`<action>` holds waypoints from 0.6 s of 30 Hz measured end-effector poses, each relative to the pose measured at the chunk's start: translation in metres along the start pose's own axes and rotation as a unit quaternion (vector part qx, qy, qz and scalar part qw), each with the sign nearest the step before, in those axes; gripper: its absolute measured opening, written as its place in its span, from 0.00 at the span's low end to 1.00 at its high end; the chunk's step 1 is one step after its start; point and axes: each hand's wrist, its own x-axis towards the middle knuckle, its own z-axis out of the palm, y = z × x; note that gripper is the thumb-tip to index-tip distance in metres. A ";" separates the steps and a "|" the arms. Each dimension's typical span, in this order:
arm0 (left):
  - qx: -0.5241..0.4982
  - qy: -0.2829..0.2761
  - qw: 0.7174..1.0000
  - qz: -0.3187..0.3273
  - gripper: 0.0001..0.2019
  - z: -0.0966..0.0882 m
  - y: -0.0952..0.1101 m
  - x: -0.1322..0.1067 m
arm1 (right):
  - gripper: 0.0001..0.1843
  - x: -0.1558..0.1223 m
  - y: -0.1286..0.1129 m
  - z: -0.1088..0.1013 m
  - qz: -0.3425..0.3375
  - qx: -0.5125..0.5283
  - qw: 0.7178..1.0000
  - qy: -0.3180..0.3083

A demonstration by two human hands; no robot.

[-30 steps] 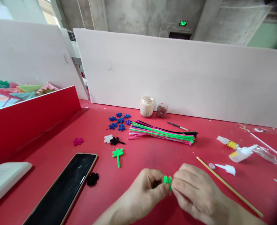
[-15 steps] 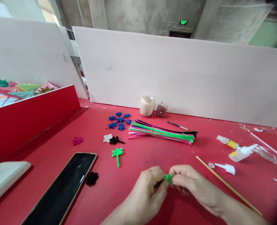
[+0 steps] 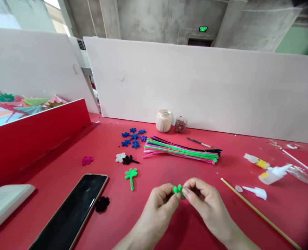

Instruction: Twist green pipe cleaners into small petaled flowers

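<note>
Between the fingertips of both hands is a small green pipe cleaner (image 3: 178,189) bent into petal-like loops. My left hand (image 3: 161,208) pinches it from the left, thumb and forefinger closed on it. From the right, my right hand (image 3: 206,203) grips its other side between thumb and fingers. Part of the piece is hidden behind the fingertips. Beyond my left hand lies a green pipe cleaner flower with a twisted stem (image 3: 131,177). A bundle of coloured pipe cleaners (image 3: 182,151), tied at the middle, lies behind the hands.
Blue flower snowflake (image 3: 133,136), white flower (image 3: 120,157), black stemmed flower (image 3: 128,159), magenta flower (image 3: 87,160) and black flower (image 3: 102,204) lie leftward, near a phone (image 3: 70,211). Rightward are a wooden stick (image 3: 258,211), glue bottles (image 3: 272,174) and a nozzle cap (image 3: 256,192). Jars (image 3: 164,121) stand behind.
Both hands have shifted slightly left and up with the green piece, and its loops now show more openly. The right hand's fingers have turned upward. The camera view has tilted a little.
</note>
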 end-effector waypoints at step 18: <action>0.031 -0.084 0.996 -0.032 0.14 -0.007 -0.003 0.000 | 0.09 -0.002 -0.009 -0.006 -0.021 -0.007 0.999 -0.026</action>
